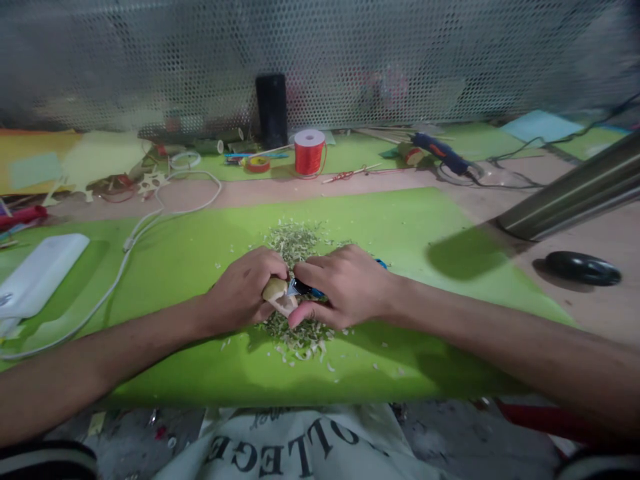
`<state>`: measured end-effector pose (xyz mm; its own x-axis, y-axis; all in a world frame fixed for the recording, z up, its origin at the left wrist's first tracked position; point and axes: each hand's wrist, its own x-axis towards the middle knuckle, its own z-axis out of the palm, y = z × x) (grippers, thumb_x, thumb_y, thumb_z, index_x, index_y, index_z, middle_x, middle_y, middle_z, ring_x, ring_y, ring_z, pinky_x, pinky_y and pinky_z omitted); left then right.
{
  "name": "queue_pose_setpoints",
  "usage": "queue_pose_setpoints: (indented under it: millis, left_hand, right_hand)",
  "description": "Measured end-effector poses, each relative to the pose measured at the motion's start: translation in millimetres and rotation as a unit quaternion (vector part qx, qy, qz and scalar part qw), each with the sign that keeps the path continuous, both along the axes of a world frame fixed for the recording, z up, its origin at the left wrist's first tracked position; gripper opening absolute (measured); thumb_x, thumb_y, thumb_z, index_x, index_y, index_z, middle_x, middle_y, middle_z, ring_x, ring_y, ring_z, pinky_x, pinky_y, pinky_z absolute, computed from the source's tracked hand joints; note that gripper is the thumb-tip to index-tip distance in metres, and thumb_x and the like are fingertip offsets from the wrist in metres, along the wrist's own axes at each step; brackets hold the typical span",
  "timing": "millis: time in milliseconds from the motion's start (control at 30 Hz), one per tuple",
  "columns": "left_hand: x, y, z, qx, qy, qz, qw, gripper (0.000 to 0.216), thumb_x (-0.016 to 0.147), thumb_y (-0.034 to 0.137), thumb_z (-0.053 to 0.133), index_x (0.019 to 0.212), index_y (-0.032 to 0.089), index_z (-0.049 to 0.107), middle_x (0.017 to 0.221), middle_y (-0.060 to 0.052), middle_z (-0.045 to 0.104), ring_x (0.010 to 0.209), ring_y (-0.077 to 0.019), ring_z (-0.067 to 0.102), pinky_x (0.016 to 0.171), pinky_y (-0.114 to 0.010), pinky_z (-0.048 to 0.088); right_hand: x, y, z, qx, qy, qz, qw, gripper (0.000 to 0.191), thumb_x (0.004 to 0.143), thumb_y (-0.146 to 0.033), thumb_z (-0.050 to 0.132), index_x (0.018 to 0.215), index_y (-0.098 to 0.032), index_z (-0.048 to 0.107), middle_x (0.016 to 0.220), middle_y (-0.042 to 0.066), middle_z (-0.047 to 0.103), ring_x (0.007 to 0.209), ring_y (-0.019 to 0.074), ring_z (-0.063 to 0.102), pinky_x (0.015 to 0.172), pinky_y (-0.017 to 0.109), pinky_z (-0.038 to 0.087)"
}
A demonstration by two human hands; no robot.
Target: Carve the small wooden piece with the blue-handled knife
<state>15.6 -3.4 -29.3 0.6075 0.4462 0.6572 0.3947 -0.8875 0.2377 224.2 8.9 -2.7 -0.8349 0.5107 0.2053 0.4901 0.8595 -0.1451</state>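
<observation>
My left hand is closed around a short piece of bamboo, yellowish outside with a pale cut face. My right hand grips a blue and black utility knife, most of its handle hidden in the palm. The short blade meets the bamboo between the two hands. My right thumb rests against the pale cut end of the piece. Under and around both hands lies a heap of thin shavings on a green sheet.
A white power bank with a white cable is at left. Behind are a spool of red cord, a dark phone and a blue glue gun. A metal cylinder and a black oval object stand right.
</observation>
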Motion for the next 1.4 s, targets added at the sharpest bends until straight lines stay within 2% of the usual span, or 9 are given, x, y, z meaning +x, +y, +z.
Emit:
queue_pose_setpoints:
  millis: [300, 533, 700, 967, 1400]
  left_hand:
    - [0.0, -0.5, 1.0, 0.001, 0.006, -0.004, 1.0, 0.02, 0.089, 0.033, 0.055, 0.095, 0.02, 0.042, 0.079, -0.006, 0.062, 0.07, -0.0178, 0.062, 0.058, -0.03, 0.054]
    - [-1.3, 0.9, -0.9, 0.007, 0.019, 0.016, 1.0, 0.022, 0.09, 0.038, 0.054, 0.095, 0.019, 0.044, 0.08, -0.006, 0.062, 0.071, -0.0178, 0.06, 0.059, -0.031, 0.052]
    - [-0.6, 0.9, -0.2, 0.012, 0.016, 0.013, 1.0, 0.023, 0.09, 0.039, 0.054, 0.094, 0.019, 0.044, 0.078, -0.005, 0.062, 0.069, -0.0178, 0.06, 0.058, -0.031, 0.051]
    - [1.2, 0.2, 0.6, 0.005, 0.004, 0.0, 1.0, 0.024, 0.09, 0.04, 0.055, 0.095, 0.02, 0.044, 0.077, -0.005, 0.063, 0.067, -0.0177, 0.061, 0.058, -0.031, 0.052]
    - [0.7, 0.0, 1.0, 0.009, -0.01, 0.002, 1.0, 0.024, 0.091, 0.042, 0.053, 0.094, 0.02, 0.043, 0.076, -0.004, 0.061, 0.069, -0.0172, 0.06, 0.058, -0.031, 0.054]
  right_hand:
    - [0.6, 1.8, -0.3, -0.026, 0.01, 0.003, 1.0, 0.083, 0.082, -0.084, 0.009, 0.081, -0.018, 0.06, 0.057, 0.001, 0.056, 0.044, 0.0109, 0.032, 0.048, 0.027, 0.012]
    - [-0.4, -4.7, 3.2, -0.002, 0.002, -0.029, 1.0, 0.077, 0.087, -0.078, 0.012, 0.088, -0.016, 0.059, 0.064, 0.004, 0.058, 0.046, 0.0106, 0.03, 0.049, 0.027, 0.011]
    - [-0.5, -5.8, 3.9, 0.012, -0.008, -0.017, 1.0, 0.075, 0.088, -0.076, 0.013, 0.09, -0.016, 0.059, 0.067, 0.004, 0.059, 0.046, 0.0113, 0.031, 0.049, 0.028, 0.011]
    - [0.0, -0.3, 0.9, -0.005, 0.0, 0.01, 1.0, 0.077, 0.088, -0.078, 0.011, 0.087, -0.018, 0.059, 0.062, 0.002, 0.059, 0.046, 0.0119, 0.036, 0.048, 0.027, 0.012]
    - [0.6, 1.9, -0.6, -0.026, 0.009, 0.005, 1.0, 0.081, 0.086, -0.08, 0.009, 0.079, -0.018, 0.059, 0.06, 0.003, 0.06, 0.045, 0.0112, 0.037, 0.049, 0.028, 0.014]
